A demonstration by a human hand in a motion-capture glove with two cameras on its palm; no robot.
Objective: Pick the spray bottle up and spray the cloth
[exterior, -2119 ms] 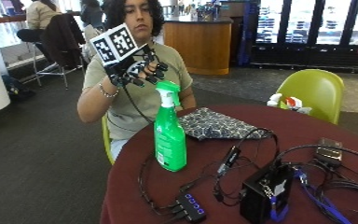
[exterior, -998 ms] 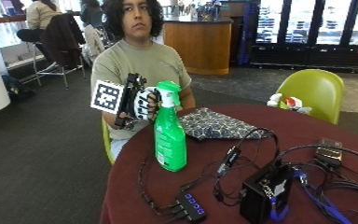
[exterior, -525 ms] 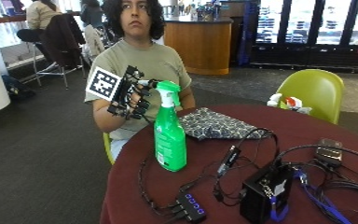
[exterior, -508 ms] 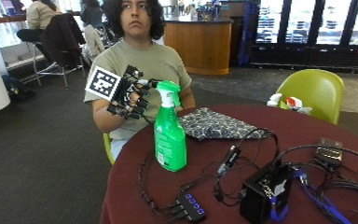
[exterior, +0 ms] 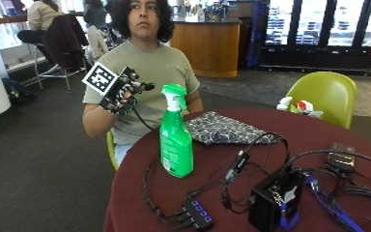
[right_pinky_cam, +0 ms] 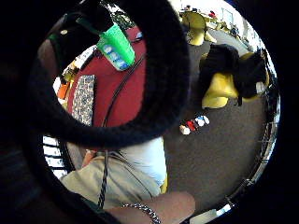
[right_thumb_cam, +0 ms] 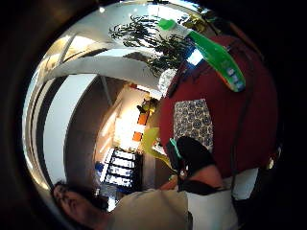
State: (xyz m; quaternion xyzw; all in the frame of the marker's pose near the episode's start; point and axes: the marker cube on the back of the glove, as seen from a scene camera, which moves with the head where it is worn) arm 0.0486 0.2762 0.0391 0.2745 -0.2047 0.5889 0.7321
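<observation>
From the outside view, we are seeing the spray bottle (exterior: 176, 140) standing upright on the counter (exterior: 340, 135), near its edge, with the cloth (exterior: 227, 129) lying flat just behind it. The gloved right hand (exterior: 122, 91) is hovering beside the nozzle, fingers loosely spread and holding nothing. In the thumb side palm view, we are finding the bottle (right_thumb_cam: 217, 57) and cloth (right_thumb_cam: 194, 120) apart on the counter. We are judging the bottle rigid, smooth and top-heavy, best gripped at the neck under the trigger.

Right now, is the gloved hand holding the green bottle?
No, the gloved hand is up in the air beside the bottle, not touching it.
</observation>
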